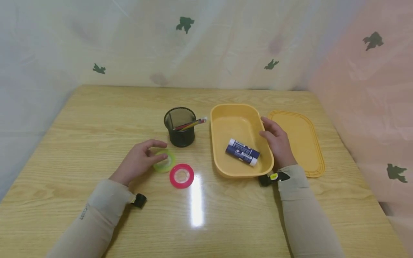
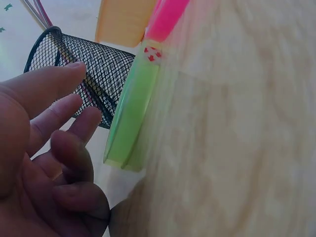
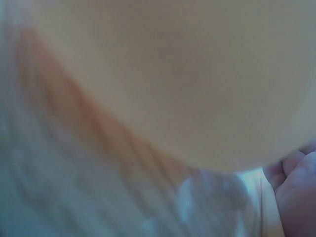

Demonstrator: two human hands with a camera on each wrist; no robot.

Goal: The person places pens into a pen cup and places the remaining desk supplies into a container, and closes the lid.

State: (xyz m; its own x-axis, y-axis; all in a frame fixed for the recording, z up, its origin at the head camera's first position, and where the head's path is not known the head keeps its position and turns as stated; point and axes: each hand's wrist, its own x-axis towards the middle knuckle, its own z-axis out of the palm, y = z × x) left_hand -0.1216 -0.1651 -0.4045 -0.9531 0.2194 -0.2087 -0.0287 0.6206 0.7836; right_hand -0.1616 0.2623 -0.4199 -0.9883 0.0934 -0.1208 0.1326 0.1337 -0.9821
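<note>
My left hand hovers at a green tape roll, thumb and index finger spread above it. In the left wrist view the fingers are loosely bent, apart from the roll's green edge. Close by lies a pink tape roll. With my right hand I hold the right rim of a yellow plastic box, thumb over the edge. Two blue glue sticks with white ends lie inside it. The right wrist view is mostly filled by the blurred box wall.
A black mesh pen cup stands behind the tape rolls, with several pencils leaning out to the right. The yellow lid lies flat to the right of the box. Patterned sheeting hangs behind the wooden table.
</note>
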